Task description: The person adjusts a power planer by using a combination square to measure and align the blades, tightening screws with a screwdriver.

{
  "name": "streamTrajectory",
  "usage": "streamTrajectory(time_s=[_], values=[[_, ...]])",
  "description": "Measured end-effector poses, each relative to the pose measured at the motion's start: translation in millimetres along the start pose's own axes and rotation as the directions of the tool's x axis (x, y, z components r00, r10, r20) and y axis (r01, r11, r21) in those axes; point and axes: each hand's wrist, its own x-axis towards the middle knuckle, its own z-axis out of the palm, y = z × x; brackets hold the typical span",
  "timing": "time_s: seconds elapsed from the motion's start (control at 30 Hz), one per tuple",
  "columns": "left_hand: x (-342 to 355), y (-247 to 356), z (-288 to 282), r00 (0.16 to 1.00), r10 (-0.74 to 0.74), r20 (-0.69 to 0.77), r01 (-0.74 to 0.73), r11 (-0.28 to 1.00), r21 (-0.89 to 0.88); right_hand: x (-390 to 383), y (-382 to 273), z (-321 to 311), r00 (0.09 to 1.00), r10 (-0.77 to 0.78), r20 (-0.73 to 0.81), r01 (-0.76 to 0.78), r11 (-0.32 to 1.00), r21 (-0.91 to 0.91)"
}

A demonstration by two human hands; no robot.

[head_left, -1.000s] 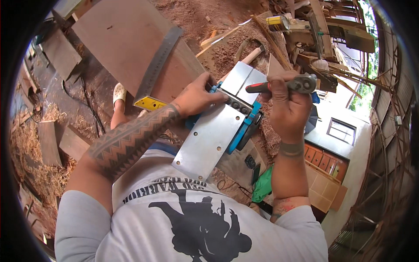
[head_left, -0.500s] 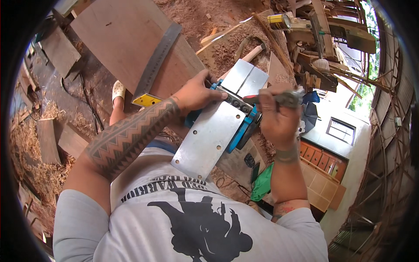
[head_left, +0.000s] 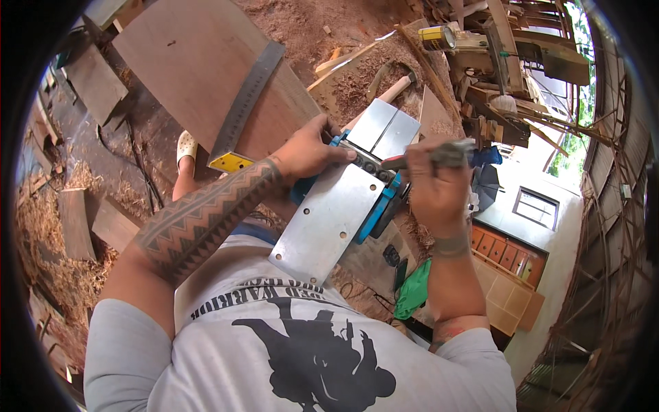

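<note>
An electric hand planer [head_left: 328,218] with a blue body lies sole up in front of my chest, its two bright metal plates facing me. My left hand [head_left: 312,151] grips its left side, with the thumb resting by the dark cutter drum [head_left: 368,165] between the plates. My right hand [head_left: 439,189] is closed round a slim hand tool [head_left: 453,154] with a red part and a greyish, shiny end. The tool's red part points at the right end of the drum. My fingers hide most of the tool, so its exact kind does not show.
Beyond the planer lies a wooden board [head_left: 206,69] with a curved dark blade-like strip [head_left: 248,103] on it. A wooden-handled tool [head_left: 396,89] rests among shavings. Stacked lumber [head_left: 508,69] and a yellow can [head_left: 437,38] stand far right; a green cloth [head_left: 413,292] lies nearer.
The red part of the tool has dipped a little along the drum's right end. Both hands keep nearly the same places, and the planer has barely shifted.
</note>
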Motion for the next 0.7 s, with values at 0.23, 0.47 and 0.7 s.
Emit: streamTrajectory(time_s=[0.23,0.47,0.7], values=[[-7.0,2.3,3.4,1.0,-0.01,0.02,0.012,0.994,-0.105,2.3,-33.1,-17.2,0.978,0.062,-0.198,-0.007,0.963,0.268],[-13.9,20.9,19.2,0.993,0.009,-0.117,0.024,0.959,0.282,-5.2,-20.7,-20.7,0.992,-0.006,-0.127,0.025,0.988,0.152],[-15.3,26.0,18.8,0.993,0.016,-0.115,0.024,0.941,0.338,-16.1,-1.9,-9.4,0.995,-0.096,-0.034,0.089,0.983,-0.16]])
